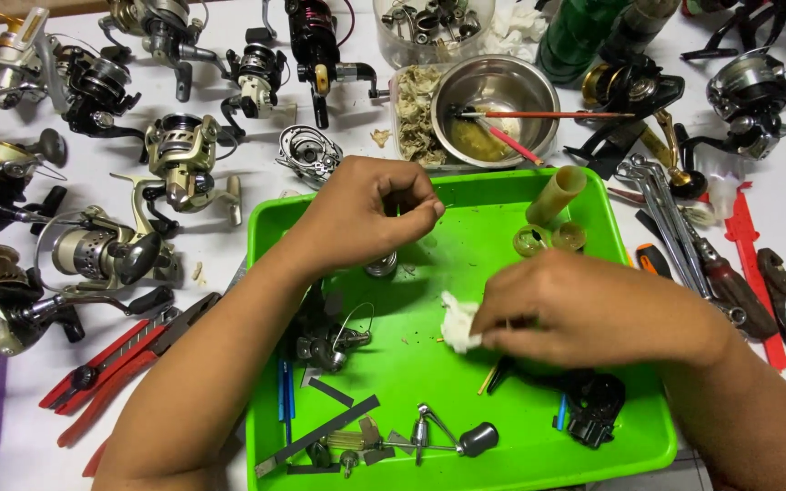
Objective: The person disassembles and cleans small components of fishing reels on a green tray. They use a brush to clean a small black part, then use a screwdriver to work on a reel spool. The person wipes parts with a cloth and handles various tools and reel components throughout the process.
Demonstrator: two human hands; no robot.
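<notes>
Left hand (370, 214) pinched narrow over a small metal reel part (381, 265) — centre of the green tray (539, 450). Right hand (584, 309) at 3 o'clock from it, gripping a white rag wad (457, 323). Crank handle (452, 439) at the tray's 6 o'clock edge — steel bowl (495, 109) beyond the 12 o'clock rim.

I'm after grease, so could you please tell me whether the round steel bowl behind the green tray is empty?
Not empty: the round steel bowl holds a yellowish smear and thin red sticks.
</notes>
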